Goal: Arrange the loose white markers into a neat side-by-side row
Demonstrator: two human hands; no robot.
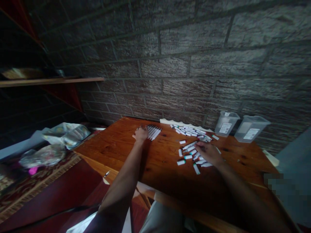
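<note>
Lying in a loose pile on the R half of the counter (107, 139), white markers (189, 146) and short white caps (181, 162) sit at odd angles, some caps w/ green or red ends. R hand (207, 152) is right over this pile, fingers bent down among the markers; can't tell if they're clamped on one or just touching. L hand (141, 132) rests at the L end of a neat row of markers (154, 133), which lie side by side on a slant, dark tips toward the wall; fingers are at the row's edge, but can't tell if they're together on a marker or apart. Behind the loose pile, a 2nd batch of markers (190, 130) lies close-packed along a white wavy-edged strip (167, 121). Back R: 2 clear plastic bins w/ labels, the L bin (227, 124) just beside the R bin (252, 129), both upright. Beyond is a grey brick wall (170, 68). Far L: wooden shelf (80, 80), plastic bags (64, 134) below, fringed rug (48, 181) nr the counter's L side.
</note>
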